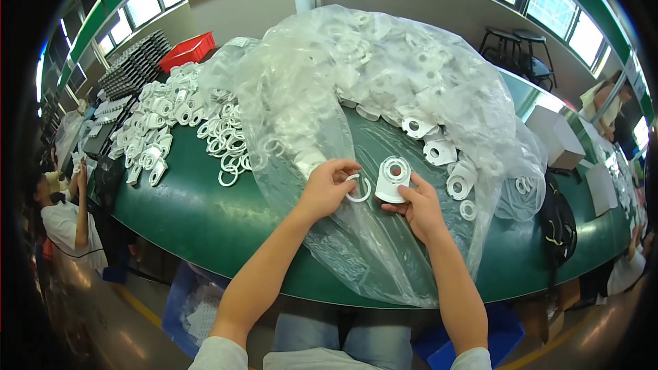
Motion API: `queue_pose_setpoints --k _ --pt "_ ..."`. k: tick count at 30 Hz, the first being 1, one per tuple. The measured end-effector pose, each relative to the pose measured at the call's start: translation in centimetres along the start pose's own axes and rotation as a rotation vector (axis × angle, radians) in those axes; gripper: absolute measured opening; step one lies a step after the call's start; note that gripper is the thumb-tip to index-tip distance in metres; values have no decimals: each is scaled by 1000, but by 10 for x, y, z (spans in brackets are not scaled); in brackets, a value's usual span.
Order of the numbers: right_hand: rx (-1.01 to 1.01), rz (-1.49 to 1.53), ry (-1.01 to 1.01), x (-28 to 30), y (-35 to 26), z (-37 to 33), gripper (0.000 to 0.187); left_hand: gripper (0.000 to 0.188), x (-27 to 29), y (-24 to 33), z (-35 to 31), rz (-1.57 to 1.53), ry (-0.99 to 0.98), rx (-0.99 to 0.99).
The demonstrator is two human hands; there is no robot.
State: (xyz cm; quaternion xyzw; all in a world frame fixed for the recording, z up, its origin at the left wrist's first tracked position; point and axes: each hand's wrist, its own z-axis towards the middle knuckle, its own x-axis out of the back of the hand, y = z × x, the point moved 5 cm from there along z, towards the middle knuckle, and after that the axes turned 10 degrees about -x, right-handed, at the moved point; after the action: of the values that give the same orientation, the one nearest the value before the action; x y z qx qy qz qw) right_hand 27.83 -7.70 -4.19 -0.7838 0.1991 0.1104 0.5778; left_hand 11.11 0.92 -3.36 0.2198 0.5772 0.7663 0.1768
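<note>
Pinched in the fingers of my left hand is a thin white ring, which looks open on one side. My right hand grips a white plastic housing by its lower right edge; a round opening shows in its upper part. Ring and housing are close together but apart, above the clear plastic sheet. Similar white housings lie beyond my hands, spilling from a large clear plastic bag. To the right of my right hand lies a loose ring.
White parts and a heap of rings cover the left of the green table. Behind them stand a red bin and stacked grey trays. Cardboard boxes and a black bag are at right. Other people sit at both sides.
</note>
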Motion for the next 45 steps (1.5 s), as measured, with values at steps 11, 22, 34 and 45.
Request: queue_pose_setpoints --k 11,22,34,45 --pt "22 -62 -29 -6 -5 -6 42 12 13 27 -3 238 177 -259" --pt "2 -224 -154 -20 1 -8 53 15 -9 23 -10 -139 210 -148" --pt "33 -267 -156 -25 1 -10 47 16 -13 33 -13 202 215 -358" --pt "71 -307 -111 -20 2 -10 38 15 -14 43 -13 276 234 -379"
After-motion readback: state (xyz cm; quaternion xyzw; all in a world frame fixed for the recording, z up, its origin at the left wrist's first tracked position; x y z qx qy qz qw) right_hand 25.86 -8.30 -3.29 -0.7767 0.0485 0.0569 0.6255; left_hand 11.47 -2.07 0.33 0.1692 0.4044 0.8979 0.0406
